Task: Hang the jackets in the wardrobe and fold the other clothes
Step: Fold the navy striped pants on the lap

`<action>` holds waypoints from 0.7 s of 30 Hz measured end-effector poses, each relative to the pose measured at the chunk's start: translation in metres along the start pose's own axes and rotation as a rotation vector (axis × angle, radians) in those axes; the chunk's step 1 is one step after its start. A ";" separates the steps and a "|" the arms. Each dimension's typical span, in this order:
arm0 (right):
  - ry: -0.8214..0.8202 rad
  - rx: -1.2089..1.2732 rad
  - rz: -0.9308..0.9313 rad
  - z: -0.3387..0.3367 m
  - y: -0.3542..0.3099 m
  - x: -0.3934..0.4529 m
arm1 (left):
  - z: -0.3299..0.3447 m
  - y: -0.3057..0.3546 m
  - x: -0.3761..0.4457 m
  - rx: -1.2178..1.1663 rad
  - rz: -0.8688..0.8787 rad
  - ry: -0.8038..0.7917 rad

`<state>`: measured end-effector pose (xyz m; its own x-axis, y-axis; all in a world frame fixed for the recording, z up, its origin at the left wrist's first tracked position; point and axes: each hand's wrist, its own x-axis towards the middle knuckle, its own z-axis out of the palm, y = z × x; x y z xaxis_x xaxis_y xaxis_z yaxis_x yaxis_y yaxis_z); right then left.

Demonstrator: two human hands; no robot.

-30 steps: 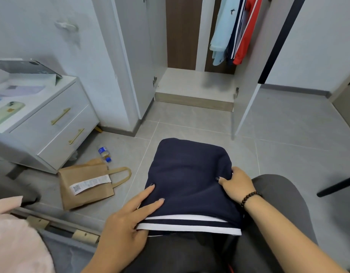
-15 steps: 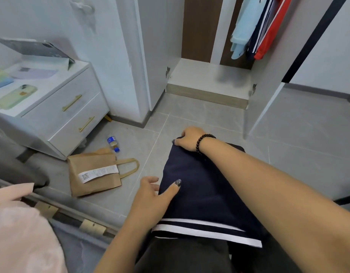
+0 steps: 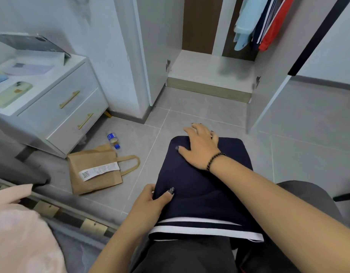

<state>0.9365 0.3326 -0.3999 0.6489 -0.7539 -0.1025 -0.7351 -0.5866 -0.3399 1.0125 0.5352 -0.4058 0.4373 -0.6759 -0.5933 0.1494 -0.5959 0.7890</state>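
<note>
The left hand point(image 3: 150, 201) pinches the left edge of the folded navy garment point(image 3: 201, 190) lying on the lap, while the right hand point(image 3: 199, 146) is pressed flat on its far end. Three jackets point(image 3: 258, 22) are already hung in the wardrobe point(image 3: 209, 69); folding appears nearly finished.

— Where was there room to pass?
— Bare floor tiles point(image 3: 205, 115) lay between the lap and the open wardrobe point(image 3: 209, 69), whose bottom shelf held nothing.

— And in the way?
— A paper bag point(image 3: 95, 170) and a small bottle point(image 3: 113, 140) lay on the floor to the left, near the drawer unit point(image 3: 57, 113). Hanging jackets point(image 3: 256, 22) filled the wardrobe's upper right.
</note>
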 end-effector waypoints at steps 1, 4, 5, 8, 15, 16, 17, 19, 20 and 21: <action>0.001 -0.002 0.008 0.002 0.010 -0.017 | 0.000 -0.001 0.000 -0.028 -0.012 0.003; -0.013 0.079 0.089 0.011 0.039 -0.072 | -0.001 0.002 0.000 -0.046 -0.040 0.009; -0.012 0.120 0.114 0.015 0.046 -0.087 | -0.001 0.005 0.000 -0.025 -0.045 0.000; 0.001 0.224 0.212 0.023 0.062 -0.114 | -0.002 0.017 0.005 0.067 -0.067 -0.040; -0.198 1.486 0.684 0.027 0.084 -0.140 | 0.002 0.037 -0.002 -0.114 -0.147 -0.124; -0.232 1.559 0.720 0.028 0.085 -0.142 | 0.002 0.034 -0.005 -0.196 -0.142 -0.150; -0.245 1.608 0.732 0.028 0.086 -0.143 | 0.001 0.031 -0.008 -0.278 -0.133 -0.172; -0.243 1.706 0.730 0.025 0.088 -0.142 | -0.002 0.025 -0.014 -0.431 -0.105 -0.218; -0.249 1.752 0.728 0.022 0.088 -0.142 | -0.003 0.022 -0.018 -0.512 -0.083 -0.249; -0.261 1.788 0.729 0.020 0.087 -0.142 | -0.006 0.020 -0.020 -0.596 -0.054 -0.283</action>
<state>0.7844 0.3947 -0.4334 0.4937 -0.5201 -0.6970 0.0718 0.8231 -0.5634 1.0119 0.5396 -0.3772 0.1774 -0.7880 -0.5895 0.6651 -0.3456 0.6620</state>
